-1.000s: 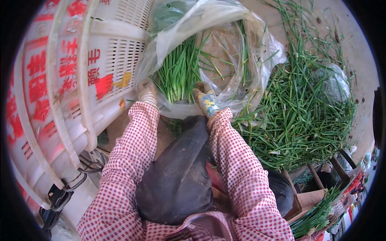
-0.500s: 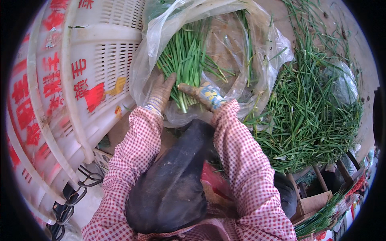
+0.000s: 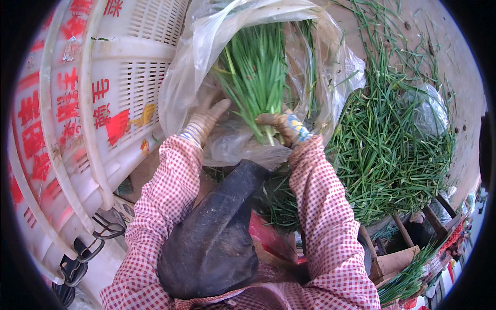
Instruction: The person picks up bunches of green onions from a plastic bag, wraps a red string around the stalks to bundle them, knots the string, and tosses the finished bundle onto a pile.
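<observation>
A bunch of garlic chives [image 3: 261, 72] lies in a clear plastic bag [image 3: 188, 70], leaf tips pointing away from me and pale stem ends toward me. My right hand [image 3: 285, 125], in a soiled, patterned glove, closes round the stems near their cut ends, thumb across the top. To the left of the bunch, my left hand [image 3: 208, 116], also gloved, is open, its thumb and fingers apart, holding nothing. It sits just inside the bag's left side, with part of its fingers hidden. A few more chive stalks [image 3: 311, 67] rest against the bag's right inner wall.
White slatted plastic crates [image 3: 134, 72] with red markings stand close on my left. At right, loose chives [image 3: 392, 155] cover the ground, with crumpled clear plastic [image 3: 429, 111] on them. A wooden crate [image 3: 405, 232] lies at lower right. My dark-covered knee [image 3: 212, 232] is in front.
My right hand has shifted right, carrying the stem ends with it. My left hand has come away from the bunch, and the leaves now spread more upright in the bag.
</observation>
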Motion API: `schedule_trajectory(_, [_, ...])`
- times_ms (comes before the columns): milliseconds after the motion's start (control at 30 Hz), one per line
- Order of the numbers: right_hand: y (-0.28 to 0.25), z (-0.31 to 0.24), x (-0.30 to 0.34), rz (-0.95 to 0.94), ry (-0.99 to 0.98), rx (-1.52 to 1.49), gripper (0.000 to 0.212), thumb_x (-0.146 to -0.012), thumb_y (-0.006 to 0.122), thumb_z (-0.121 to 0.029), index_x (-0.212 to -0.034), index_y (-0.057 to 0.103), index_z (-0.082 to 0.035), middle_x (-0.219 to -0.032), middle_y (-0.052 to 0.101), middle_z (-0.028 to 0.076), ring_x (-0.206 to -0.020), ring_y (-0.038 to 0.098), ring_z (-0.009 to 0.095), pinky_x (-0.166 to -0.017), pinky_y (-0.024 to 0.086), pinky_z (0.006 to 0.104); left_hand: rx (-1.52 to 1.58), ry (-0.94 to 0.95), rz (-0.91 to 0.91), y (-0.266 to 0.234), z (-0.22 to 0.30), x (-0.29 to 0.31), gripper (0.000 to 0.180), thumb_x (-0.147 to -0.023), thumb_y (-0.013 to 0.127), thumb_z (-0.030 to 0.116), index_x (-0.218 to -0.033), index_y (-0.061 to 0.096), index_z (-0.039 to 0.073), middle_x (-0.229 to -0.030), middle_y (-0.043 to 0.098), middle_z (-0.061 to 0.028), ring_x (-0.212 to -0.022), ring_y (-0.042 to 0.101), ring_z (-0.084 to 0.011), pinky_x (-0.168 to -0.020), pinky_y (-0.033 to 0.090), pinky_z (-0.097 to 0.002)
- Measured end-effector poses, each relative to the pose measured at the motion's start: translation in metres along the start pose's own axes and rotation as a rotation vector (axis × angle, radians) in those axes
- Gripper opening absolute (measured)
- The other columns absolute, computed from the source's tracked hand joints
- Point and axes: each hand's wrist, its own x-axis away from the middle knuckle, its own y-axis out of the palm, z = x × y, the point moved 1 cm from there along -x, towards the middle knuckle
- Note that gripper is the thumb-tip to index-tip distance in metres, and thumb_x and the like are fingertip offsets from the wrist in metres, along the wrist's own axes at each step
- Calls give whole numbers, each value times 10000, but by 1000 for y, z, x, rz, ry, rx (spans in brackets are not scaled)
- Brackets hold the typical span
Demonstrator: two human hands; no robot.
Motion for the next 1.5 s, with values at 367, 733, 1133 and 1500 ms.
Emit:
schedule_trajectory(367, [-102,0,60,-134,-52,-272,572,-741,721,-146,-1241,501,22,-1039,649,150,-872,670,253,-792,579,373,-582,690,376,-29,-58,17,428,-824,658,215,-1177,560,-6,-1074,616,-141,-921,604,-240,-834,478,-332])
schedule_trajectory(733, [-124,-81,256,-109,-48,31,626,-659,796,-185,-1204,534,-22,-943,648,126,-786,651,230,-653,540,366,-998,-52,508,-77,-22,-79,801,-727,731,337,-1382,381,38,-1233,572,-188,-1181,524,-284,-1082,323,-314])
schedule_trajectory(1133, [-47,-29,524,42,-801,-462,539,-744,742,-168,-1227,543,-36,-1063,658,65,-718,668,205,-1099,142,635,-400,1203,-174,244,296,172,355,-787,568,146,-1122,569,31,-884,587,-62,-761,552,-148,-664,472,-309])
schedule_trajectory(1500, [-34,56,552,265,-1149,-695,656,-726,710,-79,-1320,434,-53,-1221,554,142,-1005,621,252,-678,545,374,-1490,775,-843,372,-43,318,428,-815,601,320,-1193,594,119,-1186,590,-182,-997,611,-335,-839,500,-429])
